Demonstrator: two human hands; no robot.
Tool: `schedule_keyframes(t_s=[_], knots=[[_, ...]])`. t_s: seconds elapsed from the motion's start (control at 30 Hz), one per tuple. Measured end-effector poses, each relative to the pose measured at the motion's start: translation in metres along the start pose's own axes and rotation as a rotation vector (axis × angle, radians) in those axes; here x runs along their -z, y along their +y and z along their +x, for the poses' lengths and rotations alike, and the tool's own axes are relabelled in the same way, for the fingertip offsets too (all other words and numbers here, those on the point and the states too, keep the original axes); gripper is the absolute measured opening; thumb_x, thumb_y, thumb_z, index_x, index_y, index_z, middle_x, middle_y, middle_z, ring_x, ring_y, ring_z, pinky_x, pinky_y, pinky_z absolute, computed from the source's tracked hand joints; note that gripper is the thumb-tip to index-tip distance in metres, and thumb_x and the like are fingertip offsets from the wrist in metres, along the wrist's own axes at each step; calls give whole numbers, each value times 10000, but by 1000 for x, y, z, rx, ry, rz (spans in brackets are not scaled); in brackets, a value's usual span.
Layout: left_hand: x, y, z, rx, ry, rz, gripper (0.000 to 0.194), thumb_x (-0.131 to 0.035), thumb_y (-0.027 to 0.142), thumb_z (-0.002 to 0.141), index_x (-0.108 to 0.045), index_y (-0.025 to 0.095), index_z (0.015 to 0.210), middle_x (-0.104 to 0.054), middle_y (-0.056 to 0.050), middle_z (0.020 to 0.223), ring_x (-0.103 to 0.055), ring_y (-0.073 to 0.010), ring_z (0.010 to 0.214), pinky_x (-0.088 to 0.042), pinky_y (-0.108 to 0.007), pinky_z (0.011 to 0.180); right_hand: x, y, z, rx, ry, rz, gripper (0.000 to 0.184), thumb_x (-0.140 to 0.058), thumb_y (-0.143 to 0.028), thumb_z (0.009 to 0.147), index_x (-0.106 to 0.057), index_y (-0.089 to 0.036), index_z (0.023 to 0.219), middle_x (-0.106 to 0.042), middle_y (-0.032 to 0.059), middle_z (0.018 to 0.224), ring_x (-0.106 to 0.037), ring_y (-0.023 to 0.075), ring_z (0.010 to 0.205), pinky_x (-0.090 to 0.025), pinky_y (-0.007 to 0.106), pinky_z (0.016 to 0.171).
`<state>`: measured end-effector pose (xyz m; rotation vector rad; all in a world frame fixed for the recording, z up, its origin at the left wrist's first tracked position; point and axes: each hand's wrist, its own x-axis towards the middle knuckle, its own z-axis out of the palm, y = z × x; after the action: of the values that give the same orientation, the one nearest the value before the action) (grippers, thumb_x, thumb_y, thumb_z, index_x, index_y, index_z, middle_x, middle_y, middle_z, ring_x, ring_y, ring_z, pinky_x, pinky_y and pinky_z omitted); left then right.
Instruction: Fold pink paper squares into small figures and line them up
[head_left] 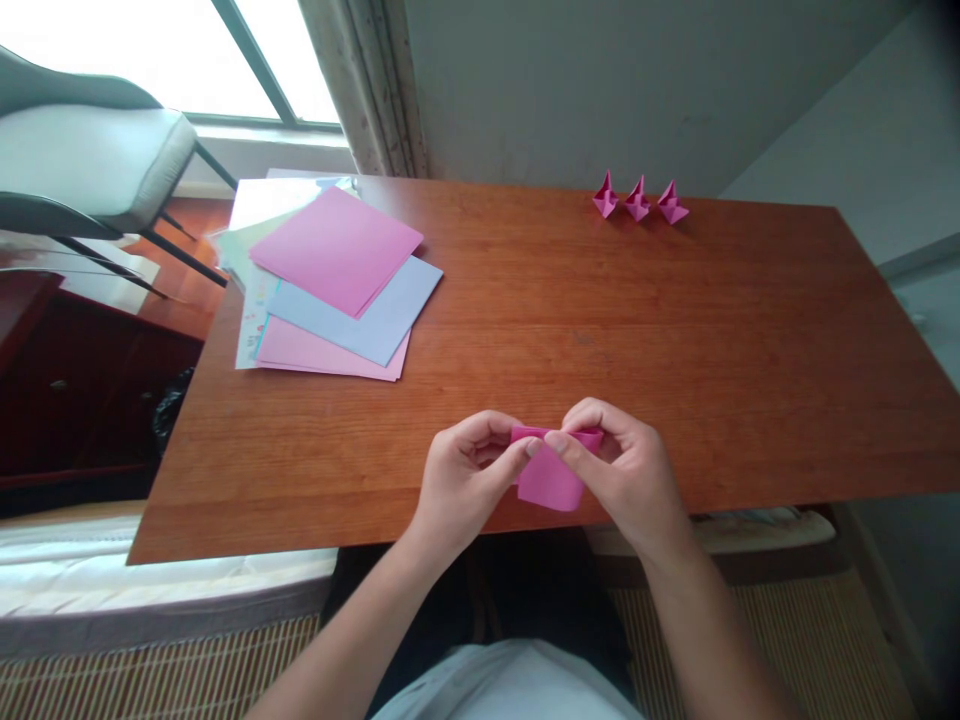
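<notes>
In the head view, the left hand (469,480) and right hand (626,465) have a pinching grip on a folded pink paper (551,483) over the near edge of the bench (750,360); three pink figures (637,203) stand along its far edge.

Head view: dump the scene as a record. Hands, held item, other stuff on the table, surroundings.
left hand: pinching pink paper at its left side
right hand: pinching the same paper toward its upper right
held item: pink paper, folded along its upper edge
table, far edge: three pink folded figures in a row
table, left: overlapping pink and light-blue sheets
surroundings: chair beyond table, left
</notes>
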<state>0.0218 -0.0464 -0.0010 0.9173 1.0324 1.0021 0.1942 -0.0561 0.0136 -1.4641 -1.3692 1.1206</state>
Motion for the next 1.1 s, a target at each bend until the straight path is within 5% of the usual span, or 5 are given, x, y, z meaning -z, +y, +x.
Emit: schedule_keyframes(t_s=[0.5,1.1], knots=[[3,-3,0,-59,59,43,90,-796,251,818,-764,169,801,-761,-18,768,-667,-100,678,-533,-153,610,0,-2,1,18,-69,17,148,-668,-325,934,-666,-230,820,-646,-4,826,-587,155,783,-454,288,720],[3,-3,-2,-68,27,78,148,-753,303,863,-778,159,883,-780,-58,838,-718,-161,752,-576,-221,674,-2,3,1,38,18,-63,165,-746,-329,869,-667,-228,766,-635,-1,755,-586,158,716,-459,294,673]])
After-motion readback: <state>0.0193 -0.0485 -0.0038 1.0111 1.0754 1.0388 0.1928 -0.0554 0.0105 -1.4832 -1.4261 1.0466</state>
